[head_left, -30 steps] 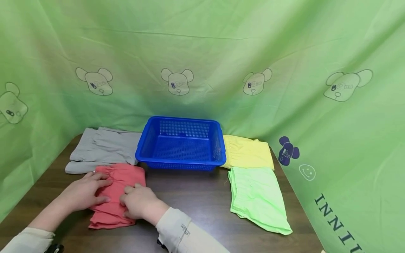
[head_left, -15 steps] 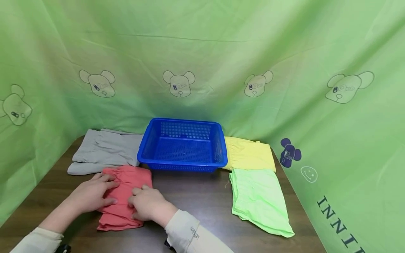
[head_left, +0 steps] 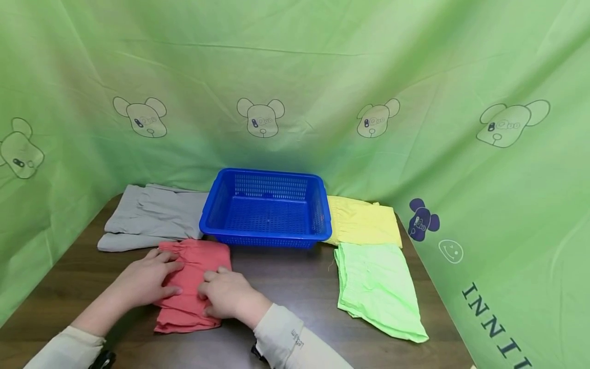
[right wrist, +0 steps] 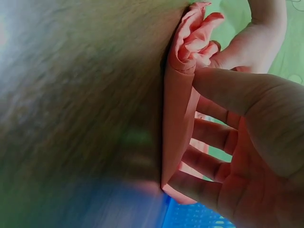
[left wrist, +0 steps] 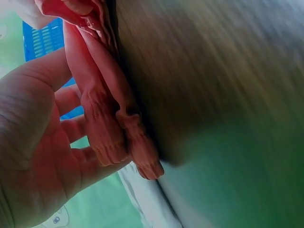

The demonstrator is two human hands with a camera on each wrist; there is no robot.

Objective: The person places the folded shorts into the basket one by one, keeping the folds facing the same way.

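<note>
Folded red shorts [head_left: 193, 264] with a gathered waistband lie on the table, left of the middle in the head view. On their left part rests my left hand [head_left: 149, 279], fingers spread and lightly bent over the cloth. My right hand [head_left: 230, 294] presses on their right part with thumb and fingertips, palm raised. In the left wrist view, the layered gathered edge of the red shorts [left wrist: 107, 128] hangs together in folds beside my palm. The right wrist view shows a smooth folded side of the red shorts [right wrist: 178, 114] under my fingertips.
A blue plastic basket [head_left: 265, 238] stands at the back of the table [head_left: 276, 292]. Folded grey cloth [head_left: 159, 212] lies to its left, a folded yellow garment [head_left: 364, 223] to its right. Light green shorts [head_left: 378, 292] lie at the right. A green curtain [head_left: 309, 61] hangs behind.
Both hands have slid the red shorts to the right along the table, away from the left edge. The basket and the other garments stay where they were.
</note>
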